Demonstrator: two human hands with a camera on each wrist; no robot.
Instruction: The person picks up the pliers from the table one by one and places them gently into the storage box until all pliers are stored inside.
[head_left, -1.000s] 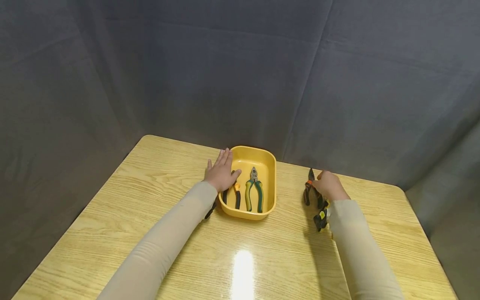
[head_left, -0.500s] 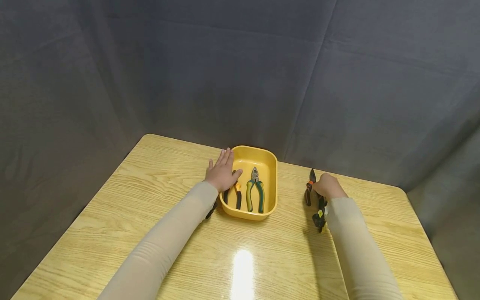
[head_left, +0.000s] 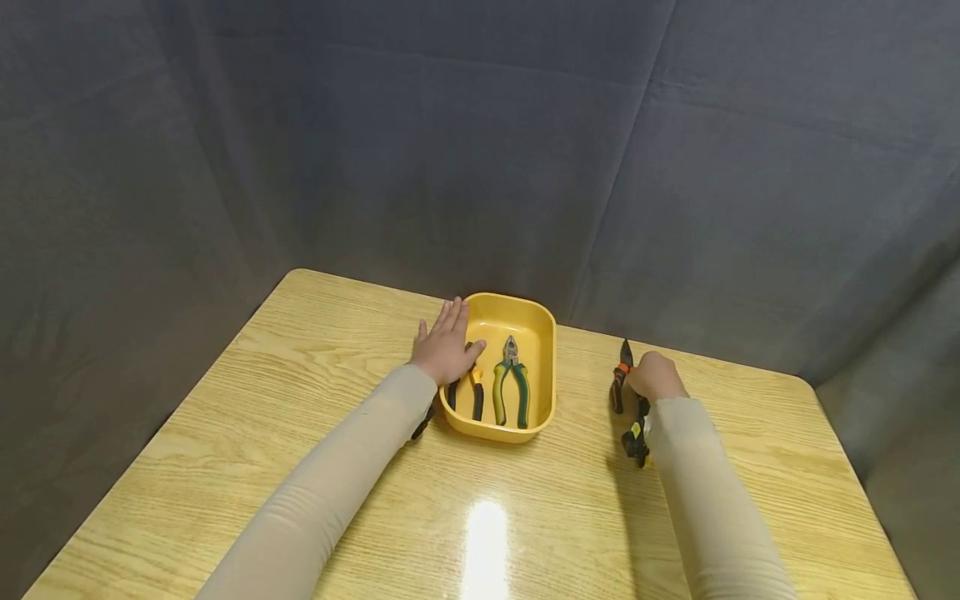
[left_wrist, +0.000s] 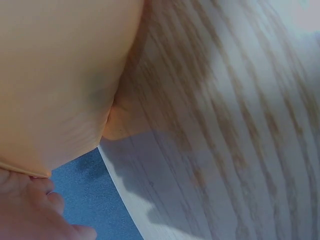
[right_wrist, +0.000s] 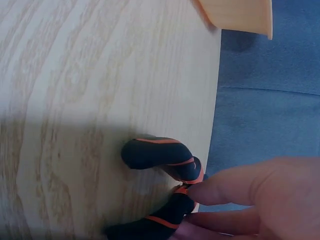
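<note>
On the right of the table, near its far edge, my right hand (head_left: 656, 377) pinches a pair of pliers (head_left: 618, 393) with black and orange handles. The right wrist view shows the thumb (right_wrist: 207, 192) and fingers at the pivot, with the black handles (right_wrist: 157, 153) spread apart over the wood. My left hand (head_left: 444, 350) rests, fingers straight, over the left rim of a yellow tray (head_left: 553, 375). Inside the tray lie green and yellow pliers (head_left: 522, 400). Beside them are black and orange-yellow handles (head_left: 477, 400) of another tool, its upper part hidden by my left hand.
The wooden table (head_left: 360, 500) ends at a dark grey curtain (head_left: 465, 167) behind the tray. Bare wood lies between the tray and the pliers on the right. Each wrist carries a dark camera mount, the right one (head_left: 636, 446) close above the table.
My right hand has moved slightly left and nearer, closing in on the pliers, which have shifted very little. The left hand and the tray stay in place.
</note>
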